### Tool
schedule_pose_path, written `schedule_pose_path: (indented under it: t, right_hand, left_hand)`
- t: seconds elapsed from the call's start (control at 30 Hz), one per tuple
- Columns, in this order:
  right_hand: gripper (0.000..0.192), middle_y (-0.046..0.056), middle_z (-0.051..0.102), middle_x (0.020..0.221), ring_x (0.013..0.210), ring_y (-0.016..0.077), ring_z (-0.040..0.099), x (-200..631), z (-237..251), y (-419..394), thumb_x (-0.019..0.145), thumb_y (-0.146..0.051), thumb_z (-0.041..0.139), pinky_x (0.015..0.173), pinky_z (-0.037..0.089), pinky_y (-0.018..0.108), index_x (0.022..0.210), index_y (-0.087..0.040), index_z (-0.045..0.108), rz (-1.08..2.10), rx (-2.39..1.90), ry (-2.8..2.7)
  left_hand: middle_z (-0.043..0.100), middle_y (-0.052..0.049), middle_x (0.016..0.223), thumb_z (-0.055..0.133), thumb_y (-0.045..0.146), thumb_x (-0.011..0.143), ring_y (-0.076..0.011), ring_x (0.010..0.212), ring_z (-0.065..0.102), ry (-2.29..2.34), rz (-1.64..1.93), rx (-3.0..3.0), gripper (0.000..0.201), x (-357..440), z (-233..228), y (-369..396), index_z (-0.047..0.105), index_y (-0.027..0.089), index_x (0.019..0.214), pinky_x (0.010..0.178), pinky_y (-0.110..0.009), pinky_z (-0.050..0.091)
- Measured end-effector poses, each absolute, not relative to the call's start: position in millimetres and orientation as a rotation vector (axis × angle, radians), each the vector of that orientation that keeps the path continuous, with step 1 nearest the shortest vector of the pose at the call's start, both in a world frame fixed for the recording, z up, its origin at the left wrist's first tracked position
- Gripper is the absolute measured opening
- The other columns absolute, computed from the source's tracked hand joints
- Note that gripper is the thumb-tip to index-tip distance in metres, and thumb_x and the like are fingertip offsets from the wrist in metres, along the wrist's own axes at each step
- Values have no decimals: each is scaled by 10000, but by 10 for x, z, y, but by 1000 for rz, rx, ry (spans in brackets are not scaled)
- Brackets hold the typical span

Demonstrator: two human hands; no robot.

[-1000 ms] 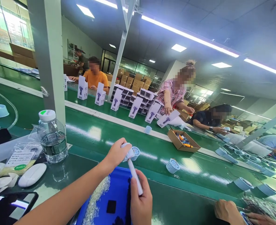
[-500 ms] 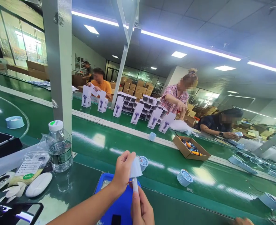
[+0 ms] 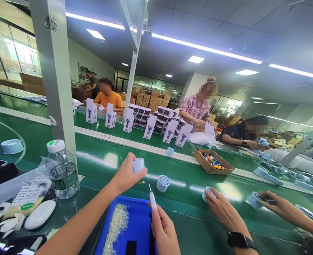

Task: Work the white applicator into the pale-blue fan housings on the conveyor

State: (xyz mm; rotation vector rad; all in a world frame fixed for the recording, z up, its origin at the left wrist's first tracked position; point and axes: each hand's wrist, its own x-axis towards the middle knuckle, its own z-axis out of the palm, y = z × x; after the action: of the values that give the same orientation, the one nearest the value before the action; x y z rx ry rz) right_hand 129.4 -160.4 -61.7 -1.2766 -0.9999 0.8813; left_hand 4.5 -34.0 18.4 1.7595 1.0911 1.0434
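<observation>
My left hand (image 3: 128,172) is closed around a light-blue round plastic housing (image 3: 138,165) and holds it over the green belt. In my right hand (image 3: 164,226) is a white pen-shaped tool (image 3: 152,200), its thin metal tip pointing up; the tip is apart from the housing. Beneath my arms lies a blue tray (image 3: 142,216) with small clear pieces (image 3: 116,226) along its left side. A similar blue housing (image 3: 163,183) with an open, ribbed end stands on the belt just beyond the tool.
At right, another person's hands (image 3: 225,209) touch blue housings on the belt. To the left stand a water bottle (image 3: 62,173) and a white mouse (image 3: 40,215). Across the belt are printed boxes (image 3: 149,127), a carton of parts (image 3: 212,163) and several people. A metal post (image 3: 52,71) rises at left.
My left hand and the housing have moved left and up, away from the tool tip, which now shows. Another person's hands have reached in from the right onto blue housings.
</observation>
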Motion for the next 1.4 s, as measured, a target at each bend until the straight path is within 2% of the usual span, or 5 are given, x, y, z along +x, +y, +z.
schedule_pose_path:
  t: [0.17,0.3,0.53,0.83,1.4]
  right_hand:
    - [405,-1,545,552,562,158,525,1266,-640,-1627,792,-495,564,496,419,217,968,-157,700,763,-1265,-1081]
    - [387,-50,449,510,447,112,387,1230,-751,-1626,839,-436,513,424,329,210,1088,-152,598,796,-1279,-1112]
    - [218,-68,395,573,505,98,376,1193,-694,-1662,781,-392,594,469,324,198,752,-202,490,768,-1405,-1076]
    - [220,5,554,753,652,144,553,1138,-714,-1671,882,-420,469,631,460,250,862,-208,522,906,-1283,-1190]
    - [183,-16,526,677,612,137,504,1137,-716,-1718,885,-360,475,582,410,229,777,-213,487,795,-1363,-1303]
  left_hand:
    - [453,9,848,588,412,665,-124,658,477,1231,1004,2033,348,-62,32,-123,392,225,883,528,-248,417]
    - [429,13,781,558,450,681,-137,661,454,1388,1024,2186,330,-52,-96,-65,349,219,786,577,-270,387]
    - [461,11,739,600,314,639,-173,644,498,1451,667,2219,463,-119,-328,69,359,197,1016,590,-283,383]
    - [444,-104,1121,562,290,703,-287,1101,376,1437,740,2241,540,-122,-556,114,482,223,1233,961,-407,335]
    - [382,-134,1194,528,352,707,-341,1172,348,1986,730,1914,349,-602,-312,425,582,208,1020,914,-437,365]
